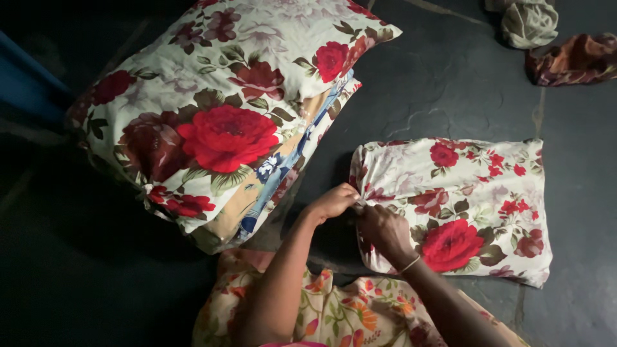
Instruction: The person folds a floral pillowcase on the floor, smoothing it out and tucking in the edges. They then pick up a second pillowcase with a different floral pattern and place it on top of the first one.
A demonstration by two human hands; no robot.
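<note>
Left of you a big stacked floral pillow [218,115] crowds the dark floor [450,83], while your left hand [334,202] and right hand [384,231] pinch the near-left edge of the smaller floral pillow [475,205], lying lengthwise left to right.

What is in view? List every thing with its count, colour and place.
Small pillow: one, cream cover with red flowers, on the floor at right, its left edge at both hands.
Stacked pillows: two, the top one cream with large red flowers, the lower one tan and blue showing at its edge, at left.
Bundled cloths: two, one grey-green and one brown-orange, top right corner.
Floor: one, dark grey stone, under everything.
Garment: one, cream with orange flowers, bottom centre, on the person.
Bangle: one, thin and pale, on the right wrist.
Left hand: one, pinching the pillow cover's edge.
Right hand: one, gripping the same edge.
</note>
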